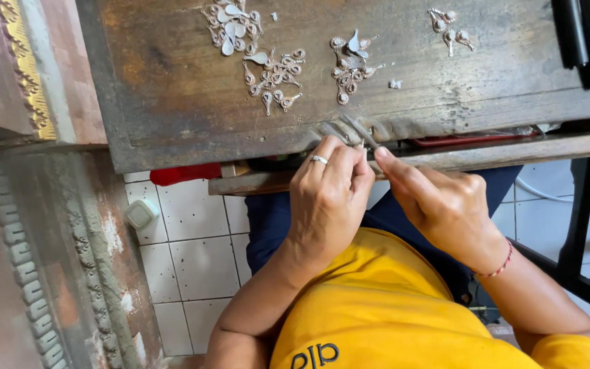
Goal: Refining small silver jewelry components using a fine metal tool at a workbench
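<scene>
My left hand [329,188], with a ring on one finger, is closed at the front edge of a worn wooden workbench [172,89]; it pinches a small silver piece [360,144] that is mostly hidden by the fingers. My right hand [438,201], with a red thread bracelet at the wrist, grips a thin metal tool [358,128] whose tip rests on the bench edge by that piece. The two hands touch at the fingertips.
Several small silver filigree ornaments lie in clusters on the bench [273,75], [351,65], [232,27], [448,27]. Black rods [585,37] lie at the far right. A red handle [186,174] sits under the bench. Carved wood [29,205] stands left, above a white tiled floor [192,253].
</scene>
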